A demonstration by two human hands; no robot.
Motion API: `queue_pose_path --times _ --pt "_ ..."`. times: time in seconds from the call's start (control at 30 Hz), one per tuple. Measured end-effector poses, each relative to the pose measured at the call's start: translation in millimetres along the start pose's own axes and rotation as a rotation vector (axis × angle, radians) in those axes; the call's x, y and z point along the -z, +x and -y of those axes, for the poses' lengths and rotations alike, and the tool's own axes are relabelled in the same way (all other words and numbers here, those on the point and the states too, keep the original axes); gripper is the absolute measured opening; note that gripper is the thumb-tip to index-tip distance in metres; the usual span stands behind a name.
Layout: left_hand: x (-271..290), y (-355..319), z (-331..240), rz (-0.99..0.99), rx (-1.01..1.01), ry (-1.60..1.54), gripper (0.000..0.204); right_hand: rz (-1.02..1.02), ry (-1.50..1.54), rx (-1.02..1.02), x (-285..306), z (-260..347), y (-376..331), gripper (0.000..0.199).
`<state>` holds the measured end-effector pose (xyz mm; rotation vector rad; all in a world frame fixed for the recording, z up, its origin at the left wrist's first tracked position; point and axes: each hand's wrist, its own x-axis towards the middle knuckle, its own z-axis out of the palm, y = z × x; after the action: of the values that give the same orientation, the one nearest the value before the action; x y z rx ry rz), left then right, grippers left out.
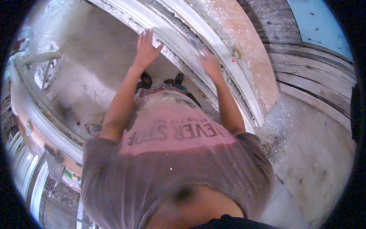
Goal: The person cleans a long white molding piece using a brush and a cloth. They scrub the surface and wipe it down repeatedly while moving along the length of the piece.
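left hand (146,49) flat, right hand (209,62) unclear, on white moulding (228,82), dusty concrete floor (316,152)

I see a short-sleeved T-shirt (179,164), faded brownish-mauve with a paler pink panel bearing dark printed lettering, dusted with pale specks. Forearms are bare; dark shoes (162,81) show below.

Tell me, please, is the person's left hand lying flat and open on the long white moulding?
Yes, the left hand lies with its fingers spread flat against the long white moulding, gripping nothing.
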<state>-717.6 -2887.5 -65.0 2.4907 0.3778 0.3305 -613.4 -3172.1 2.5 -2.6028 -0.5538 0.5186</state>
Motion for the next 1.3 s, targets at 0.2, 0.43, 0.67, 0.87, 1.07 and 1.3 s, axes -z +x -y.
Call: queue_pose_path --times 0.2,0.43,0.67,0.87,1.07,1.3 --pt "8.9 11.6 17.1 0.038 -0.035 -0.056 0.08 -0.051 0.191 -0.242 -33.7 -127.9 -69.5 0.051" --pt "22.1 43.0 8.0 0.124 -0.021 0.047 0.085 -0.189 0.129 0.059 -77.6 100.0 115.9 0.043" --pt "36.1 58.1 21.4 0.199 0.013 0.046 0.091 -0.117 -0.03 0.022 -51.1 92.1 97.5 0.046" --pt "27.9 82.5 38.9 0.155 0.011 0.108 0.091 0.088 0.251 -0.188 -50.8 106.3 126.8 0.05" --pt "57.4 104.2 46.6 0.19 0.002 0.129 0.089 0.049 0.083 -0.01 -45.6 136.4 156.6 0.046" --pt "82.2 128.6 88.5 0.154 0.051 0.183 0.087 0.133 0.307 -0.115 -54.2 121.5 150.0 0.047"
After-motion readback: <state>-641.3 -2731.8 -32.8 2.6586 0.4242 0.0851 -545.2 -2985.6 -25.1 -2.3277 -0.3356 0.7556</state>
